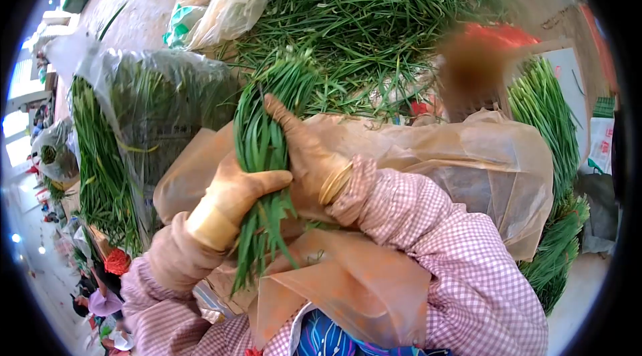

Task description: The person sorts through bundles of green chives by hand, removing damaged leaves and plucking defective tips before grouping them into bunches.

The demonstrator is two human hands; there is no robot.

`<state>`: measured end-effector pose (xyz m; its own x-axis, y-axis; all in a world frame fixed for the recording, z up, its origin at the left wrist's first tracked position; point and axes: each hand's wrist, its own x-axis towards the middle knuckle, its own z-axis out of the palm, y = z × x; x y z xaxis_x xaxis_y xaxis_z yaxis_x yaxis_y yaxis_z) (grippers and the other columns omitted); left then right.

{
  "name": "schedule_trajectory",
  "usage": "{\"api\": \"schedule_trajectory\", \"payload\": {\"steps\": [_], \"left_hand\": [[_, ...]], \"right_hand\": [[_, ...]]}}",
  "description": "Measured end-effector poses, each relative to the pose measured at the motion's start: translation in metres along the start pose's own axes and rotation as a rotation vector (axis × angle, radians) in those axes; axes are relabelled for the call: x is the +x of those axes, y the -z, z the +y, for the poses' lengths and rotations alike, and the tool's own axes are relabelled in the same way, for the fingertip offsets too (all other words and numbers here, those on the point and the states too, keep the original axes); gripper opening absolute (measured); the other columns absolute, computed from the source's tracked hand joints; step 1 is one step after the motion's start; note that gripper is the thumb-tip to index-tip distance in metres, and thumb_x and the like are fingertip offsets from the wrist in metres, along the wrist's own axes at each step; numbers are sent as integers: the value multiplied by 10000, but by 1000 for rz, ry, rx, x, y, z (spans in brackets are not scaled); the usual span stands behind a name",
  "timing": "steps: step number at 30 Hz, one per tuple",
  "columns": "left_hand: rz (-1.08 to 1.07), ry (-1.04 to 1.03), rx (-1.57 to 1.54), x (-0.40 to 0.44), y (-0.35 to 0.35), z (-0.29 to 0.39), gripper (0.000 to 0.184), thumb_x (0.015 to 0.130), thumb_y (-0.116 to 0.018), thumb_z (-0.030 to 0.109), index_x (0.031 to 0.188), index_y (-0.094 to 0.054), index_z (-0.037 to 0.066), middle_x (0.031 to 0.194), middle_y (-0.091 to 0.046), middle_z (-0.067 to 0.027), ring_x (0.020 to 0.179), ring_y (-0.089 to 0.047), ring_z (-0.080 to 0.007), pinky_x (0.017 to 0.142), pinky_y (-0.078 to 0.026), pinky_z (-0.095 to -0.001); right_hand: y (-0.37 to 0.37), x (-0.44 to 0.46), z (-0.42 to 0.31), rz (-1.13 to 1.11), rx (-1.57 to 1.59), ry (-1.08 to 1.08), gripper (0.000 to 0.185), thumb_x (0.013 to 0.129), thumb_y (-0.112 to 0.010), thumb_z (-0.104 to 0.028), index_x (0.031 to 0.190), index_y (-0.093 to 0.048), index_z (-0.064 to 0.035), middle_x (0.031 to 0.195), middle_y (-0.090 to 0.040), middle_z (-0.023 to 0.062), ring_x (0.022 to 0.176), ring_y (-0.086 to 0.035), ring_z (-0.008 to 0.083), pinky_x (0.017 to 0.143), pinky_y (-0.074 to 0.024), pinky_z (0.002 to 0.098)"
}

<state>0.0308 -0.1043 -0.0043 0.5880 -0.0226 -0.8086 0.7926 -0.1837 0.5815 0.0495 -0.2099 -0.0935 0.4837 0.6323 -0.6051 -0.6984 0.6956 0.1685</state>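
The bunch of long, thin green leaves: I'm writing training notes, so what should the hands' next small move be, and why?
Perhaps slide the left hand down the bunch of long, thin green leaves to gather its lower tips: they splay unevenly below that hand, while the right hand rests against the bunch higher up.

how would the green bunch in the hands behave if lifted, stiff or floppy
The bunch will probably flop, since its long leaves curve. It may splay, as the leaf tips past the left hand spread apart. Likely light: the leaves look thin.
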Motion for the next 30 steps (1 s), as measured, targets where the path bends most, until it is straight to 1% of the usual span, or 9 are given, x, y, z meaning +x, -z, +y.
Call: {"api": "schedule_trajectory", "payload": {"steps": [2,6,9,12,16,20,22,28,30], "left_hand": [[4,104,100,12,4,14,360,770,-736,40,1107,-611,16,905,-665,-57,772,-630,-157,691,-526,-299],[-156,372,-59,88,5,-10,216,858,-670,99,1061,-651,30,870,-694,-90,745,-675,-192,653,-548,-314],[-236,452,-177,135,-4,-46,313,906,-644,139,1185,-596,9,991,-690,-98,870,-679,-201,747,-565,-322],[-155,486,-302,131,-11,-50,294,901,-662,182,1132,-616,6,971,-695,-110,823,-681,-221,701,-575,-348],[-101,459,-303,126,-6,-39,265,880,-693,214,1053,-635,21,892,-688,-103,727,-664,-218,636,-573,-341],[-129,510,-298,134,6,-49,201,866,-707,206,957,-651,36,766,-667,-85,621,-640,-182,572,-567,-317],[-152,529,-286,136,10,-45,186,865,-708,206,930,-654,40,749,-662,-81,609,-636,-170,565,-568,-312],[-120,321,75,116,14,-10,122,808,-720,88,869,-629,36,667,-601,-37,473,-492,-123,433,-413,-258],[63,236,239,118,26,3,154,771,-723,53,897,-635,37,644,-575,-26,447,-427,-112,414,-339,-249]], "right_hand": [[8,23,7,148,-72,247,528,800,-672,-596,1017,-679,-115,970,-696,85,836,-643,281,833,-516,451],[54,50,-37,155,-173,-45,612,764,-649,-673,1055,-664,-134,962,-687,124,832,-650,298,793,-532,496],[101,118,-46,305,-114,-194,543,820,-644,-598,1035,-658,-100,933,-686,143,767,-661,289,752,-553,462],[124,153,-36,191,-247,-36,432,879,-645,-468,1024,-650,-61,903,-689,140,705,-665,274,693,-573,402],[114,155,-26,348,-209,41,323,899,-658,-336,1015,-649,-34,896,-696,125,691,-667,255,648,-572,361],[100,131,-32,263,-193,85,338,895,-652,-374,1005,-653,-54,869,-693,98,705,-658,245,679,-555,393],[84,113,-38,248,-161,-54,337,895,-647,-395,982,-652,-70,851,-689,79,701,-653,245,683,-551,405],[52,69,-44,41,-196,178,351,906,-634,-395,1064,-622,-82,954,-685,72,832,-658,229,700,-557,385],[52,71,-48,-312,-90,199,336,906,-644,-371,1083,-616,-86,929,-690,80,846,-666,236,670,-554,369]]}}
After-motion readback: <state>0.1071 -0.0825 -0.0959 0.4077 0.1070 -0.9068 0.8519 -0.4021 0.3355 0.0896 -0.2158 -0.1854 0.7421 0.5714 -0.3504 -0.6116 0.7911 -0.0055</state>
